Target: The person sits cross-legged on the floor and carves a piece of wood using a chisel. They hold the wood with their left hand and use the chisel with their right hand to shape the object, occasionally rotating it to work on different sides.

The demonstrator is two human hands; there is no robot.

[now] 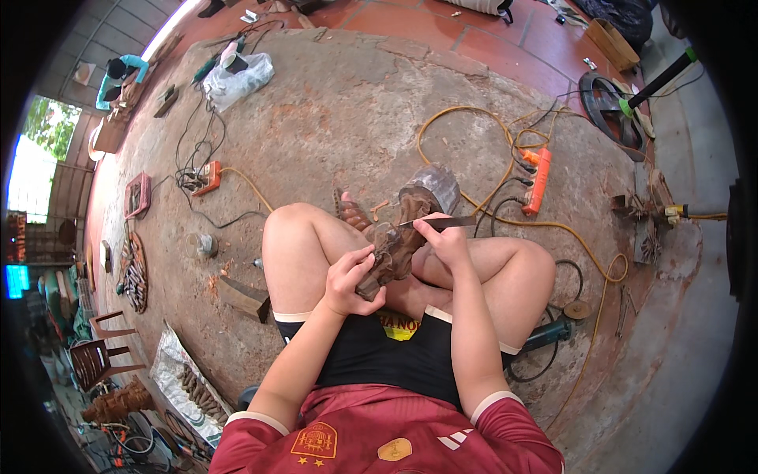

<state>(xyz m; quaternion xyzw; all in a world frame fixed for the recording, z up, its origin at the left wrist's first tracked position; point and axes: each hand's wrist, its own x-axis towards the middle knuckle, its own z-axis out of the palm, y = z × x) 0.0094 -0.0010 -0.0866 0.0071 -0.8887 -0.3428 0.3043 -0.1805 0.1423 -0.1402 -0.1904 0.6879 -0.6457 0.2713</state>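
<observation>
The person's left hand is gripping the near end of a brown carved wooden piece, its fingers bending over the left side of the wood while the thumb is bracing against the end closest to the body, so that the hand is neither spread nor fully pressed together but clasping the carving. The left forearm is slanting upward and to the right from the sleeve, the elbow sitting out to the side. The right hand is closing tightly around a narrow dark blade-like tool, pinching it between thumb and curled fingers; one end of the tool is pointing left over the carving, and the other is sticking out past the right of the hand. Whether the tip is touching the wood is too small to tell. The right forearm is running almost straight up, leaning slightly left. The carving itself is lying at a slant between the folded legs, above the lap, its far end reaching toward a grey shiny rounded piece; whether the two are joined cannot be made out. Beyond the right knee, an orange power strip is lying on the concrete floor.
</observation>
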